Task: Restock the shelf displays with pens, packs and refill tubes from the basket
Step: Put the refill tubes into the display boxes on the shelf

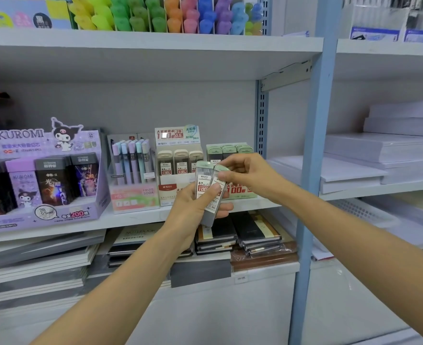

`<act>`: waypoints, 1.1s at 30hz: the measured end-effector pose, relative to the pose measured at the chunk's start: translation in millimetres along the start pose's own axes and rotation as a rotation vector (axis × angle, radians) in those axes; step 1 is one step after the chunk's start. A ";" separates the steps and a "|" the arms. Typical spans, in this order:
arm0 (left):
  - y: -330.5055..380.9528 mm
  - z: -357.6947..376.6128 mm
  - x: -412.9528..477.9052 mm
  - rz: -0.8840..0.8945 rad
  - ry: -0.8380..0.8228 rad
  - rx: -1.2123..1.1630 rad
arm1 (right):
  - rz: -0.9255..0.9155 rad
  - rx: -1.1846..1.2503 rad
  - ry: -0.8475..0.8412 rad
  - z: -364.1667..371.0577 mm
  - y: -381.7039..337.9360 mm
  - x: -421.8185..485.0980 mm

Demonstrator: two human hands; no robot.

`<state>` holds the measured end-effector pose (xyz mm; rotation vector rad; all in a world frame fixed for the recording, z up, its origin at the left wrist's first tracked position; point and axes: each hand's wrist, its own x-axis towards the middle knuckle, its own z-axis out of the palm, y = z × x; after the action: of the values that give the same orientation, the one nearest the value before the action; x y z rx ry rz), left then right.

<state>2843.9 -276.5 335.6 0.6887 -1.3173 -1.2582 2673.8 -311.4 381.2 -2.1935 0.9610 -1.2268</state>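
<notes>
Two refill tubes [203,181] held up just before the middle shelf [135,217].
Left grip [190,210] curls round both; right grip [245,174] pinches one's top end. Thumb hides part of the labels. Green display box [230,149] behind, front partly covered. Blue upright [315,145] at right.

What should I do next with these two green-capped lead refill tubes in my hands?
Probably draw the right tube free with your right hand and slot it into the green display box behind. Your right hand pinches its cap, your left hand grips it beside a second tube, and that box holds matching green-capped tubes.
</notes>
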 end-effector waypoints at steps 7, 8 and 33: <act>3.1 -3.5 2.4 -0.070 0.061 -0.017 | -0.005 0.131 0.259 -45.8 -0.8 8.5; 3.0 -4.8 2.4 -0.060 0.080 -0.007 | -0.028 0.100 0.317 -53.0 0.3 10.6; 3.4 -9.9 3.1 0.011 0.122 0.085 | 0.030 -0.585 0.308 -45.3 39.5 32.1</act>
<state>2853.6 -281.1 337.8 0.8054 -1.2776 -1.1386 2632.4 -363.5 395.5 -2.4330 1.6445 -1.4321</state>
